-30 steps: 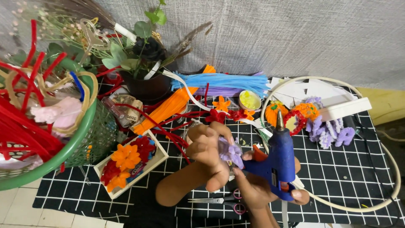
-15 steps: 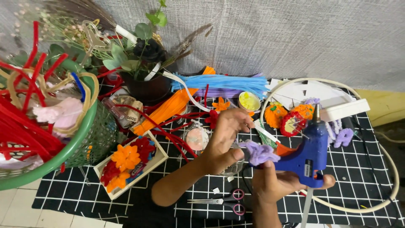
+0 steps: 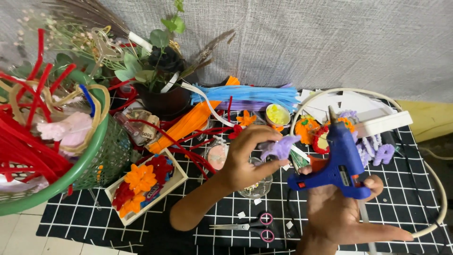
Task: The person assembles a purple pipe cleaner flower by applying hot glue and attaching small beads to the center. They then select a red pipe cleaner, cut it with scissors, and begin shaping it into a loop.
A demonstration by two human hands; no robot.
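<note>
1. The left hand (image 3: 245, 158) pinches a purple flower (image 3: 279, 147) between thumb and fingertips, holding it above the mat (image 3: 188, 222), over a small glass jar (image 3: 257, 186).
2. The right hand (image 3: 337, 215) grips a blue glue gun (image 3: 340, 163) by its handle, fingers wrapped round it, nozzle pointing up and away. The gun sits just right of the flower, not touching it.
3. The jar stands on the mat under the left hand; its contents are too hidden to name, perhaps small beads.
4. A green basket (image 3: 101, 160) at the left edge is full of red, cream and blue pipe cleaners, with a pale pink piece among them.
5. A shallow tray (image 3: 177, 177) beside the basket holds orange and red flowers, packed close together.
6. A dark pot (image 3: 163, 101) behind the tray holds green leaves, a dark rose and dry grasses.
7. A small yellow cup (image 3: 277, 114) sits near the back, just under a bundle of blue strips (image 3: 245, 97), with orange strips (image 3: 188, 125) slanting down to the left.
8. A cream hoop (image 3: 441, 198) rings the right side of the mat; inside it lie orange and purple flowers (image 3: 377, 151) and a white box (image 3: 384, 123).
9. Pink-handled scissors (image 3: 250, 225) lie closed on the mat, near the left forearm.
</note>
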